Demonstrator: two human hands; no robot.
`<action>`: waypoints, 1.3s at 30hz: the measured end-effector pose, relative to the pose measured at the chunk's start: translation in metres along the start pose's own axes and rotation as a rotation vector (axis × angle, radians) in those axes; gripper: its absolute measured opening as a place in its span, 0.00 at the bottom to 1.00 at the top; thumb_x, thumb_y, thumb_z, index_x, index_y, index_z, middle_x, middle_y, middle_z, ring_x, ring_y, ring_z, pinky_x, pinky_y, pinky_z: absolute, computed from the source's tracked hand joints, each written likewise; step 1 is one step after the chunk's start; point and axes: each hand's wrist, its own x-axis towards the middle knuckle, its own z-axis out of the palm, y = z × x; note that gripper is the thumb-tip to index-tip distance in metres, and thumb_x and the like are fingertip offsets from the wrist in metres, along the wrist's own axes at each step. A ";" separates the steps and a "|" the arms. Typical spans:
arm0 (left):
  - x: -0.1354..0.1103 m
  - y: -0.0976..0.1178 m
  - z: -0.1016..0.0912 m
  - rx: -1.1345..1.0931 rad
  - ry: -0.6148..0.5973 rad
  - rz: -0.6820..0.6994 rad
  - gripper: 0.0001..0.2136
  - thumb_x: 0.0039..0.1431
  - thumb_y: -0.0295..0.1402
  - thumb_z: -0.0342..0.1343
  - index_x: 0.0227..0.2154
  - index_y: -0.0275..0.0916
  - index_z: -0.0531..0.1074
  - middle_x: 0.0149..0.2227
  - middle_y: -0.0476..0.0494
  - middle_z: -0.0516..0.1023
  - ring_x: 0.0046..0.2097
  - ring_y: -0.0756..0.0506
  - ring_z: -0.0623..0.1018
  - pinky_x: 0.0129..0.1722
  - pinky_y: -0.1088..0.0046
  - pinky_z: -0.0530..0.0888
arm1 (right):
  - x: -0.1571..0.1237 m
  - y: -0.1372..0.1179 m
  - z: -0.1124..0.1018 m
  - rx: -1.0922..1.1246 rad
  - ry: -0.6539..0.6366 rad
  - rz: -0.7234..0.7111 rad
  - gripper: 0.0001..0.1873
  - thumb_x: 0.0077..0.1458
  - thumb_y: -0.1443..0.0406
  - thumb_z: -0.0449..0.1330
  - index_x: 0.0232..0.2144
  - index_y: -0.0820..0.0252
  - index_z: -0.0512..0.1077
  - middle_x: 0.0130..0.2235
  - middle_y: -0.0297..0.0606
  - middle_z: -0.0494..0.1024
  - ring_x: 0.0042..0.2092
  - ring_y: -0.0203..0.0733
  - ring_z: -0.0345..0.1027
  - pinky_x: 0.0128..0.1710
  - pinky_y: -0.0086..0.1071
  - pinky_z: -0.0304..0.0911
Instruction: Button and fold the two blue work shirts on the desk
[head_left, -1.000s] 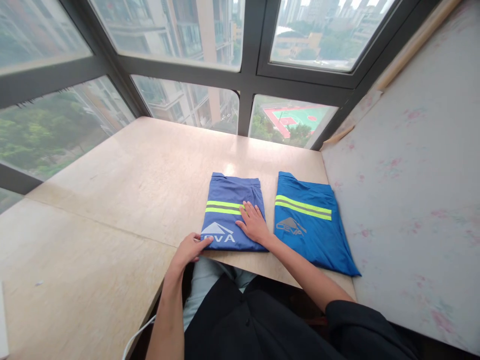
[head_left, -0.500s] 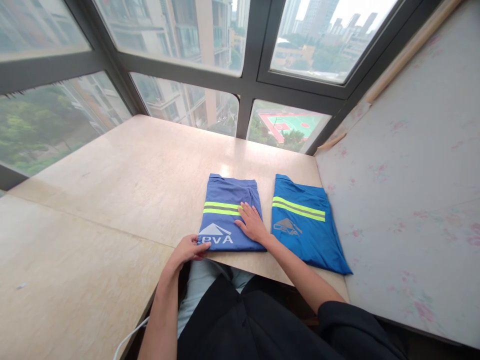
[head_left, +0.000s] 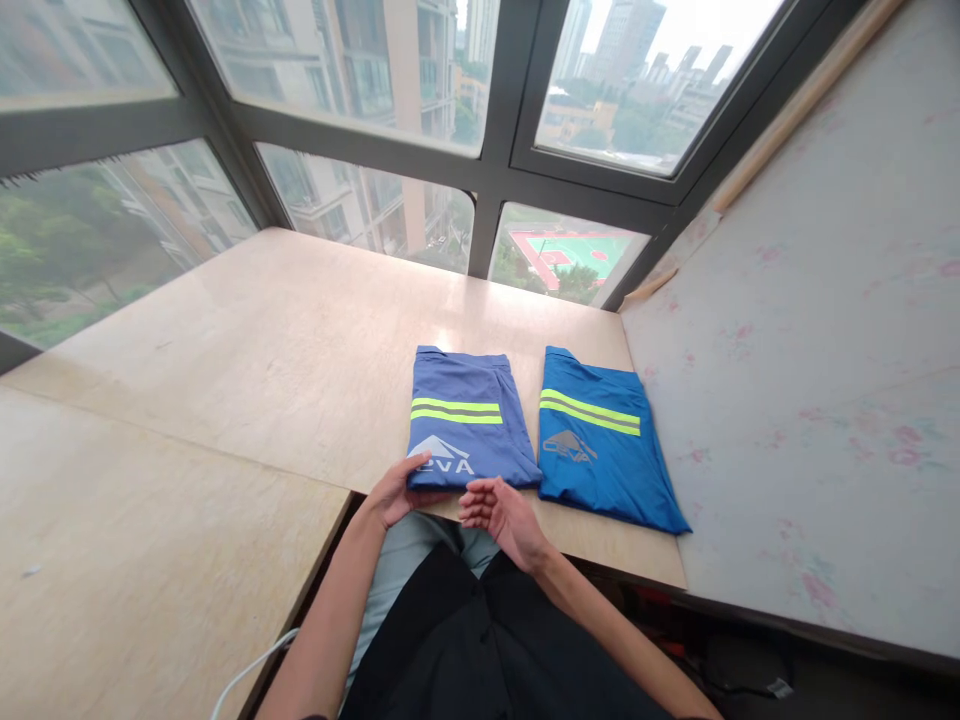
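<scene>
A folded periwinkle work garment [head_left: 457,375] with a yellow-and-grey reflective stripe and white logo lies at the table's near edge. My left hand [head_left: 405,490] holds its near left corner, thumb on top over the logo and fingers underneath. My right hand [head_left: 502,520] is at the garment's near edge with palm turned inward, fingers loosely curved and holding nothing; whether it touches the cloth I cannot tell. To the right lies a second folded garment [head_left: 600,480], brighter blue, with a similar stripe and a grey logo. Neither hand is on that one.
The pale table [head_left: 225,360] reaches back to grey-framed windows [head_left: 375,165]. A flowered wall [head_left: 810,380] bounds the right side. A white cable [head_left: 251,665] hangs by the near left table edge, and a small white scrap [head_left: 31,570] lies far left.
My right hand has lifted off the periwinkle garment's stripe and come back to its near edge. My left hand has shifted its grip, thumb now over the logo. The near edge looks slightly raised.
</scene>
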 end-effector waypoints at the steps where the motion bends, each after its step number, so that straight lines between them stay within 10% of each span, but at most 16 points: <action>1: 0.001 0.000 0.004 0.002 0.044 0.011 0.17 0.49 0.31 0.67 0.41 0.31 0.73 0.41 0.36 0.79 0.40 0.39 0.80 0.39 0.58 0.81 | -0.006 0.010 0.001 0.047 -0.006 0.091 0.28 0.60 0.44 0.55 0.43 0.63 0.74 0.43 0.49 0.79 0.43 0.47 0.75 0.45 0.42 0.68; 8: 0.000 0.019 0.022 -0.036 0.133 0.039 0.11 0.47 0.19 0.64 0.35 0.31 0.73 0.35 0.43 0.79 0.34 0.46 0.80 0.37 0.66 0.82 | -0.011 0.018 -0.008 0.258 0.083 0.065 0.40 0.58 0.35 0.40 0.48 0.60 0.70 0.60 0.53 0.67 0.62 0.50 0.61 0.61 0.50 0.58; 13: -0.002 0.036 0.012 -0.033 0.163 -0.003 0.12 0.46 0.16 0.62 0.35 0.31 0.72 0.36 0.41 0.79 0.34 0.46 0.80 0.37 0.69 0.82 | 0.000 -0.010 -0.032 0.159 0.220 -0.087 0.45 0.53 0.31 0.32 0.45 0.55 0.70 0.57 0.49 0.71 0.62 0.51 0.62 0.59 0.52 0.62; 17: -0.004 0.039 -0.004 0.040 0.217 -0.017 0.11 0.46 0.16 0.62 0.32 0.31 0.71 0.33 0.42 0.78 0.32 0.47 0.79 0.32 0.71 0.81 | 0.019 -0.032 -0.052 0.129 0.225 0.058 0.37 0.58 0.37 0.42 0.43 0.60 0.72 0.44 0.48 0.79 0.50 0.52 0.73 0.50 0.49 0.69; 24: -0.007 0.030 -0.024 0.276 0.182 0.049 0.14 0.40 0.20 0.67 0.30 0.34 0.71 0.27 0.49 0.76 0.26 0.48 0.76 0.25 0.70 0.78 | 0.108 -0.078 -0.054 -0.053 0.227 0.287 0.23 0.64 0.52 0.48 0.38 0.64 0.73 0.31 0.43 0.80 0.38 0.46 0.77 0.45 0.40 0.71; 32: -0.006 0.034 -0.026 0.181 0.271 0.068 0.10 0.47 0.27 0.67 0.33 0.32 0.76 0.30 0.42 0.80 0.29 0.47 0.79 0.29 0.75 0.76 | 0.221 -0.116 -0.034 -0.344 0.303 0.175 0.13 0.57 0.59 0.59 0.34 0.66 0.75 0.29 0.42 0.80 0.37 0.45 0.77 0.42 0.38 0.73; 39: 0.010 0.036 -0.022 0.150 0.318 0.187 0.14 0.46 0.27 0.68 0.37 0.34 0.76 0.34 0.43 0.82 0.33 0.46 0.81 0.36 0.73 0.78 | 0.261 -0.111 -0.024 -0.658 0.347 0.062 0.10 0.37 0.70 0.69 0.26 0.62 0.74 0.28 0.38 0.79 0.36 0.46 0.75 0.38 0.38 0.73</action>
